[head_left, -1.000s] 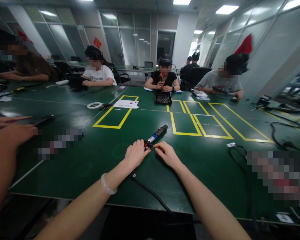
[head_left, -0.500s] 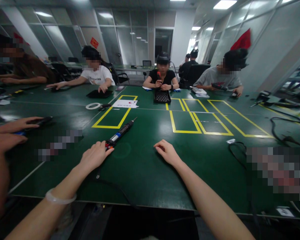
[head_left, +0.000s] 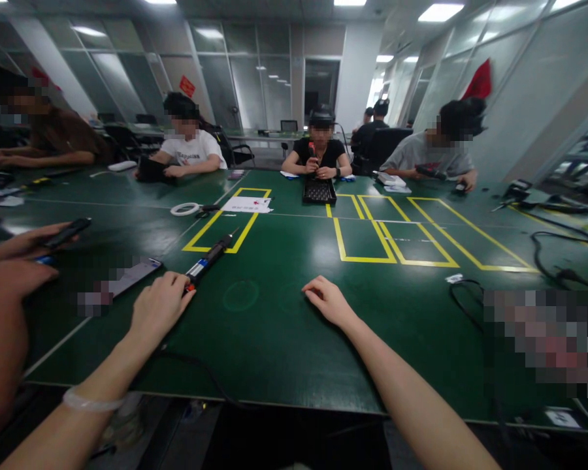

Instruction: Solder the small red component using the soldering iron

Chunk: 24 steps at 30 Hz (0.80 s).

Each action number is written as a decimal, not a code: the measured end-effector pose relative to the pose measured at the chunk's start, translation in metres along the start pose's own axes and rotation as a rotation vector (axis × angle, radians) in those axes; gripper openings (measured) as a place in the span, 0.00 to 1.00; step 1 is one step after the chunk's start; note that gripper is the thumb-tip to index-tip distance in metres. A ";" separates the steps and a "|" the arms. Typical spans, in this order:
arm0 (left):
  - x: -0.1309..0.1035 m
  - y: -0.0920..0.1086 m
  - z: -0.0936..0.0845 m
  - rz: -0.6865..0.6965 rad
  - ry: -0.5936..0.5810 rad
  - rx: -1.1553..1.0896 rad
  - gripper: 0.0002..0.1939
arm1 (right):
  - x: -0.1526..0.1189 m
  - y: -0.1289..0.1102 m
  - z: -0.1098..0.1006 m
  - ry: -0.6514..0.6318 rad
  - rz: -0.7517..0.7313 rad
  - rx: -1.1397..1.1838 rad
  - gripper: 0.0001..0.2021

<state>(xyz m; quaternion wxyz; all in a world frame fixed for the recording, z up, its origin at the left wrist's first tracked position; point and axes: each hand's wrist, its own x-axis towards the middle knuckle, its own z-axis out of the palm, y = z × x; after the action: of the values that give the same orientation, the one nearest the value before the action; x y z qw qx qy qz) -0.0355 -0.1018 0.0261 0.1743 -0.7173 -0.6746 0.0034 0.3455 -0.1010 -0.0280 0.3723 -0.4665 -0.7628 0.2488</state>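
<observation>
My left hand (head_left: 161, 301) is closed round the rear part of an electric screwdriver (head_left: 206, 260), which lies low over the green table (head_left: 274, 352) with its thin tip pointing away and to the right. A black cable runs from beneath that wrist toward the table's front edge. My right hand (head_left: 327, 299) rests on the table, right of centre, with its fingers curled together; whether anything is inside them is hidden. A faint ring mark (head_left: 240, 296) shows on the tabletop between the two hands.
Yellow tape outlines (head_left: 367, 259) mark the table ahead. A white paper (head_left: 247, 204), a tape roll (head_left: 185, 209) and a black tray (head_left: 319, 191) lie farther off. At left, a person's hand holds a dark tool (head_left: 67, 232) near a phone (head_left: 134, 277). Black cables (head_left: 463, 307) lie right.
My left hand has moved left with the screwdriver; my right hand has stayed put. The neighbour's dark tool is raised. Across the table, a person has lifted a black tray.
</observation>
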 end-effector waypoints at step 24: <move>0.036 0.188 -0.020 0.403 -0.592 -1.626 0.31 | 0.002 -0.002 0.007 -0.118 0.044 0.622 0.14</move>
<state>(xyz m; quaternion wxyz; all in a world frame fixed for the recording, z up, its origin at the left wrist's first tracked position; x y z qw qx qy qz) 0.1542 -0.0772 0.0055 -0.5745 -0.6940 -0.3468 -0.2609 0.3377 -0.1006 -0.0301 0.4467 -0.3316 -0.6601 0.5047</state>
